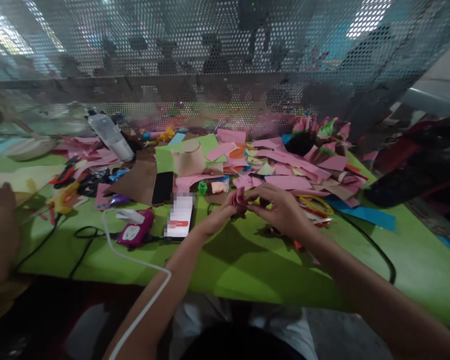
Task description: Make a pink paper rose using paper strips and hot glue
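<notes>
Over the green table [232,277], my left hand [219,218] is closed on a small rolled pink piece [239,196], which stands up from the fingers. My right hand [275,205] comes in from the right with its fingertips pinched at the side of the same pink piece. Whether the right fingers hold a separate bit cannot be made out. Beyond both hands lies a heap of pink strips [288,182]. A phone with a lit screen [180,217] lies to the left of my left hand, and a dark phone [163,188] is behind it.
A white cable [135,261] crosses my left forearm from a magenta device [136,229]. Farther back are a tape roll [189,157] and a bottle [110,135]. A yellow glue gun [64,198] and another person's arm [0,235] are at left. Yellow rings [315,204] lie right.
</notes>
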Available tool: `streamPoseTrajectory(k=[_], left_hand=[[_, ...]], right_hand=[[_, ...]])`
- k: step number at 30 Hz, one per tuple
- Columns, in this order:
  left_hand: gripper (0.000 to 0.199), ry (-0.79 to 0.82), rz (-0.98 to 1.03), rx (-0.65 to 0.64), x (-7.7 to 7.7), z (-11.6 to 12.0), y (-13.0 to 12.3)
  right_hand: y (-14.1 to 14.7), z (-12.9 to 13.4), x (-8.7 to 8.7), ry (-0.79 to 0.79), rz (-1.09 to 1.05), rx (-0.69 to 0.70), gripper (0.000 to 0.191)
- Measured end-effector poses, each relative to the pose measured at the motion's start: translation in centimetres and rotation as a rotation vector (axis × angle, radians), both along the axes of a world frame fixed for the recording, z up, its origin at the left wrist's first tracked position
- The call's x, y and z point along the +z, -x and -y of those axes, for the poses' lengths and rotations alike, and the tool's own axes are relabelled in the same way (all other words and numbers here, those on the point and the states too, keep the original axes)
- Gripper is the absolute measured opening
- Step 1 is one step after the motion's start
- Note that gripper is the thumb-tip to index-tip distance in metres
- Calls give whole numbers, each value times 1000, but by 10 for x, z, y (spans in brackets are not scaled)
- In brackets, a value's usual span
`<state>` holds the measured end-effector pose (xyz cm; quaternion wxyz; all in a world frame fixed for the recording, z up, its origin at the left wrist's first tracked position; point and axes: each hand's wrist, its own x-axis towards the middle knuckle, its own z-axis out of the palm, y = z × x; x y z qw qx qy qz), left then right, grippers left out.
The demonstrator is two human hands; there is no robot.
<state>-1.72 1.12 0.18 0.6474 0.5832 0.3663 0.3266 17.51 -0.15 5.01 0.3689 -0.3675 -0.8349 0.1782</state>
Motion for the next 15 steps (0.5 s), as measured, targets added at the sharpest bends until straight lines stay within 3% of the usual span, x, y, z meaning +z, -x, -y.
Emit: streamPoseTrajectory(k=[9,15], left_hand=[[68,47,93,14,0,4,-2],[70,40,166,2,1,5,-3]], right_hand=[[-8,-1,-13,-17,-56,-61,9],[-18,3,-10,59,-300,-131,19]])
